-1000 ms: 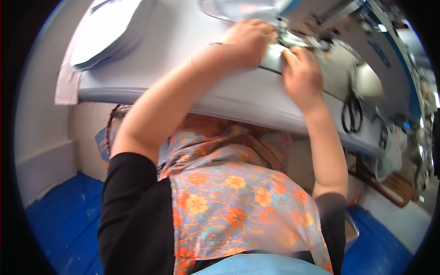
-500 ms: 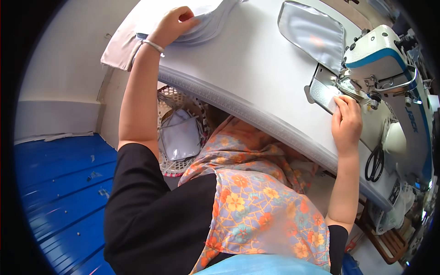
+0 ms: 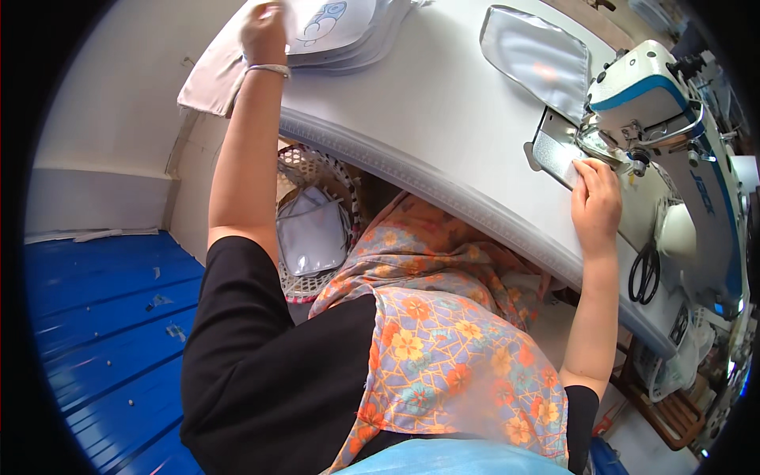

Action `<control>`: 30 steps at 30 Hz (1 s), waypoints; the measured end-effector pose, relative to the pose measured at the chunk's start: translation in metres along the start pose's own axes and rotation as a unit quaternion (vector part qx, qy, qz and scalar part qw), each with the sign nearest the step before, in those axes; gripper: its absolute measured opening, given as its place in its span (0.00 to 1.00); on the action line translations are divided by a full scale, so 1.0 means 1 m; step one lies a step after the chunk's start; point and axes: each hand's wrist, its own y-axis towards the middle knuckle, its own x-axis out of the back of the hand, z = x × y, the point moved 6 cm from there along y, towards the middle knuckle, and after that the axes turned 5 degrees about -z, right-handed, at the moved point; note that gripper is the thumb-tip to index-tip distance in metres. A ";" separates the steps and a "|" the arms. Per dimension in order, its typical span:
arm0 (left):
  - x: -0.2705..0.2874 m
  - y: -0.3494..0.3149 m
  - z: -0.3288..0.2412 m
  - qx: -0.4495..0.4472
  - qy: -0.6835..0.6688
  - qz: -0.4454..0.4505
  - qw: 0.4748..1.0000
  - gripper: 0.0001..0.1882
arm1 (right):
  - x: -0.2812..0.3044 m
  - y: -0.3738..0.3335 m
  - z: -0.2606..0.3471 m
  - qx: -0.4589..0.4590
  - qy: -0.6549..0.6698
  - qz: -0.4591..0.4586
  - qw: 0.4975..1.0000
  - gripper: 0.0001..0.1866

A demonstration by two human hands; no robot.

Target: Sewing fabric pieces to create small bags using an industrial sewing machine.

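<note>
Though blurred, left hand [image 3: 264, 36]: lies at edge of stacked panels [image 3: 356, 36]; cannot tell grip.
Right hand [image 3: 598, 198]: rests at metal plate [image 3: 552, 154] beside sewing machine [image 3: 643, 77]; cannot tell grip.

Head cam, L fisheye of pair: looks down fr. wearer's head, close over apron [image 3: 431, 348] to desk [image 3: 435, 103], w/ L hand [image 3: 264, 36] & R hand [image 3: 596, 196] in view.

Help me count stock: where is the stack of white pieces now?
In the head view, the stack is at the upper left, on the white table, close by the left hand.
</note>
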 end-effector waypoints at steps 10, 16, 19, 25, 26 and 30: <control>-0.043 -0.122 -0.148 -0.350 0.041 0.316 0.881 0.08 | 0.002 0.000 0.008 0.018 0.026 0.004 0.999 0.14; -0.026 -0.105 -0.120 -0.204 -0.059 0.269 0.939 0.08 | -0.011 0.059 0.100 0.124 0.209 0.037 0.969 0.17; -0.020 -0.067 -0.068 0.015 -0.202 0.264 0.943 0.06 | -0.052 0.114 0.148 0.157 0.246 0.030 0.956 0.19; 0.006 -0.016 -0.073 -0.060 -0.227 0.207 0.950 0.09 | -0.153 0.204 0.208 0.158 0.142 0.023 0.977 0.29; 0.021 -0.012 -0.080 -0.181 -0.108 0.141 0.967 0.10 | -0.162 0.208 0.211 0.158 0.141 0.022 0.977 0.29; 0.214 0.103 0.064 -0.307 0.405 -0.050 0.860 0.12 | -0.173 0.213 0.261 0.162 0.119 0.104 0.974 0.33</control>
